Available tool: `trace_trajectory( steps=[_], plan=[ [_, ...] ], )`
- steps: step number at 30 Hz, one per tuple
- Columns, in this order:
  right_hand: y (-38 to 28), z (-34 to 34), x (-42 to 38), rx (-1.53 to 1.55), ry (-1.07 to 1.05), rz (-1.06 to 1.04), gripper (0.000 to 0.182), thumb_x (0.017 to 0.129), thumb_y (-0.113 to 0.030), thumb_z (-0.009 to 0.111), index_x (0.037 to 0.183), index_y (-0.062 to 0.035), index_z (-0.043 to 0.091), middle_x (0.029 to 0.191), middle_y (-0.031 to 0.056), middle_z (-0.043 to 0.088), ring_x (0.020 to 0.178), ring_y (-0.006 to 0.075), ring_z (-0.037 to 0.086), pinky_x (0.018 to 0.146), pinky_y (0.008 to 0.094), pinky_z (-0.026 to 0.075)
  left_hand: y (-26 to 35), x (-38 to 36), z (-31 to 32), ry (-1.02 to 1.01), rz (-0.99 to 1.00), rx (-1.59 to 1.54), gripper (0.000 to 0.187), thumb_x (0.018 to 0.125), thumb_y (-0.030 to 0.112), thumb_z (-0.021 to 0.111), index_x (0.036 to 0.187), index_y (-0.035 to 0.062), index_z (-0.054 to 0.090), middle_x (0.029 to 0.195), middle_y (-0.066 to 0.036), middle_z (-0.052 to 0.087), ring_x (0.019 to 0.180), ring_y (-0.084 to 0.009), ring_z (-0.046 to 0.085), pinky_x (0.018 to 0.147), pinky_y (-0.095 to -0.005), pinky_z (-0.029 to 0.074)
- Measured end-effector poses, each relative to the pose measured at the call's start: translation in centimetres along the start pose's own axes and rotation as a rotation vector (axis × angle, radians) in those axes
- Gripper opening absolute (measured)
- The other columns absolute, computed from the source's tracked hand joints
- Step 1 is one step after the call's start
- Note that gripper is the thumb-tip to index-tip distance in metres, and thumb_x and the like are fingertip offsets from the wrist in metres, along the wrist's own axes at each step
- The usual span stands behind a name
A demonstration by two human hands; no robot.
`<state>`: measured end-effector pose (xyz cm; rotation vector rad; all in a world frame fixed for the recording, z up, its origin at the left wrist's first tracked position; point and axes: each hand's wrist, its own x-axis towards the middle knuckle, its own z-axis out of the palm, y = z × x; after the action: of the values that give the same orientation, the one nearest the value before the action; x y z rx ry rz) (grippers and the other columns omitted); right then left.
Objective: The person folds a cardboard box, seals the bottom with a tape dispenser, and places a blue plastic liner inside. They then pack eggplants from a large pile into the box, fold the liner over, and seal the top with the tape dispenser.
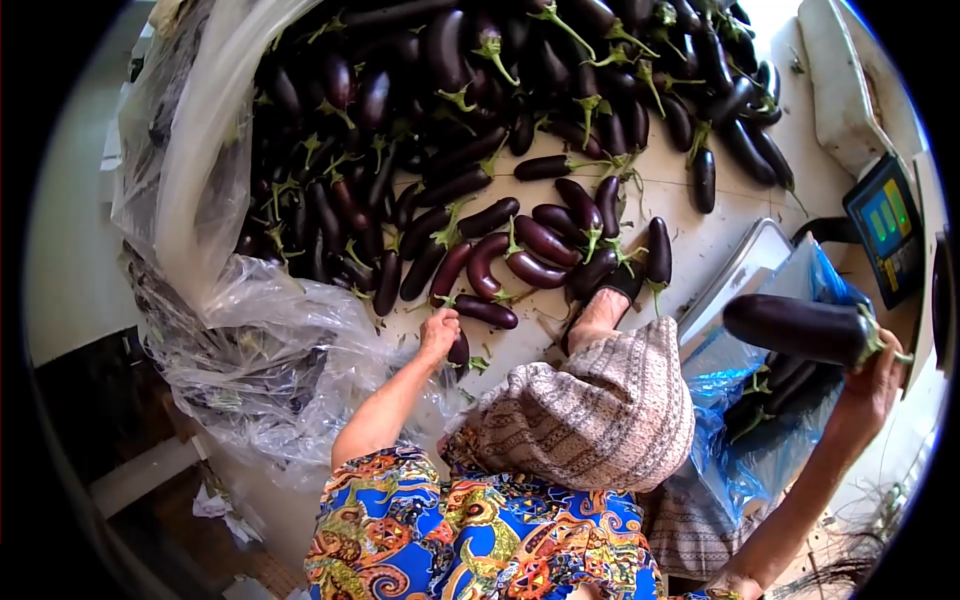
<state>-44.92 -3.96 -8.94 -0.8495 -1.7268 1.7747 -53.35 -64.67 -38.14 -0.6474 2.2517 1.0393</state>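
Observation:
My right hand (872, 385) is closed round the stem end of a large dark eggplant (795, 325). It holds this eggplant nearly level above a blue plastic bag (715, 400), in which several more eggplants (785, 385) lie. At the floor, my left hand (438, 335) has its fingers pinched at the stem end of a smaller eggplant (487, 312). Another short eggplant (459, 352) lies right beside that hand, partly hidden by it. Several curved, reddish-purple eggplants (487, 265) are spread just beyond my left hand.
A big heap of eggplants (450, 60) covers the floor ahead. Clear plastic sheeting (270, 350) is bunched at the left. A scale with a lit display (885, 225) stands at the right, near a white panel (735, 275). My foot (600, 312) rests among the nearest eggplants.

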Motion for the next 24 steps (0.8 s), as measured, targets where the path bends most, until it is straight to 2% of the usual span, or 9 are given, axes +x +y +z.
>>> trace_trajectory(
  steps=[2,4,5,7,11,15,20,21,24],
  plan=[
    [1.1,3.1,-0.1,-0.009,-0.076,-0.001,0.028,0.104,-0.026,0.046,0.118,-0.0045,0.06,0.104,0.0061,0.067,0.083,0.0071,0.06,0.07,0.0194,0.044,-2.5,3.1,-1.0,0.106,0.12,0.21,0.025,0.084,0.013,0.058,0.105,0.0058,0.068,0.088,-0.016,0.072,0.082,-0.028,0.07,0.079,-0.0392,0.054],
    [1.6,6.0,-0.5,-0.059,-0.079,0.028,0.027,0.105,-0.025,0.046,0.115,-0.0054,0.06,0.106,0.0073,0.068,0.083,0.0071,0.061,0.068,0.0189,0.044,-0.6,3.8,-1.7,0.24,0.269,0.264,0.024,0.084,0.015,0.059,0.104,0.0058,0.068,0.09,-0.019,0.07,0.087,-0.0325,0.068,0.082,-0.0416,0.052],
    [1.9,6.9,-0.6,-0.109,-0.125,0.038,0.025,0.105,-0.025,0.046,0.114,-0.0068,0.06,0.108,0.0084,0.069,0.084,0.0074,0.062,0.067,0.0189,0.045,-1.8,6.1,-1.9,0.32,0.356,0.308,0.024,0.084,0.015,0.061,0.105,0.0059,0.068,0.093,-0.019,0.068,0.09,-0.0343,0.066,0.083,-0.0431,0.051],
    [2.8,8.6,-0.8,-0.091,-0.167,0.097,0.022,0.104,-0.024,0.046,0.112,-0.0079,0.06,0.107,0.0082,0.068,0.08,0.0062,0.059,0.066,0.0198,0.045,2.8,6.4,-2.9,0.35,0.388,0.288,0.028,0.083,0.012,0.062,0.109,0.003,0.064,0.101,-0.02,0.064,0.096,-0.0374,0.061,0.087,-0.0452,0.049],
    [5.2,10.7,-0.3,-0.171,-0.241,0.168,0.024,0.104,-0.026,0.047,0.109,-0.0069,0.06,0.1,0.0076,0.068,0.071,0.006,0.054,0.064,0.0213,0.045,7.3,9.6,-4.1,0.454,0.563,0.378,0.039,0.083,0.009,0.064,0.12,-0.0001,0.057,0.116,-0.022,0.059,0.111,-0.041,0.054,0.097,-0.0449,0.042],
    [6.8,13.6,0.4,-0.265,-0.285,0.187,0.025,0.103,-0.029,0.05,0.106,-0.006,0.061,0.092,0.0075,0.068,0.066,0.0073,0.052,0.061,0.022,0.046,10.6,12.1,-4.7,0.446,0.494,0.381,0.045,0.084,0.011,0.065,0.126,0.0006,0.056,0.124,-0.022,0.057,0.117,-0.04,0.051,0.101,-0.044,0.041],
    [9.2,15.5,1.4,-0.29,-0.332,0.256,0.028,0.103,-0.032,0.049,0.105,-0.0061,0.06,0.089,0.0069,0.067,0.063,0.0068,0.052,0.059,0.0213,0.046,7.2,16.3,-6.0,0.3,0.399,0.569,0.055,0.082,0.02,0.069,0.132,0.0038,0.054,0.136,-0.021,0.048,0.126,-0.0391,0.044,0.109,-0.0459,0.034],
    [9.5,15.6,1.5,-0.272,-0.332,0.258,0.028,0.103,-0.031,0.049,0.105,-0.0062,0.06,0.09,0.0069,0.067,0.063,0.0065,0.051,0.059,0.0212,0.045,6.8,17.1,-6.2,0.276,0.365,0.622,0.066,0.079,0.031,0.073,0.136,0.0082,0.052,0.139,-0.019,0.045,0.13,-0.0391,0.039,0.111,-0.0459,0.031],
    [9.8,16.2,1.5,-0.215,-0.32,0.257,0.027,0.103,-0.031,0.049,0.105,-0.0065,0.061,0.092,0.0069,0.068,0.064,0.006,0.051,0.059,0.0207,0.044,12.0,15.5,-7.2,0.093,0.075,0.674,0.075,0.075,0.038,0.076,0.14,0.0106,0.048,0.136,-0.017,0.047,0.13,-0.039,0.038,0.11,-0.0443,0.032]
  ],
)
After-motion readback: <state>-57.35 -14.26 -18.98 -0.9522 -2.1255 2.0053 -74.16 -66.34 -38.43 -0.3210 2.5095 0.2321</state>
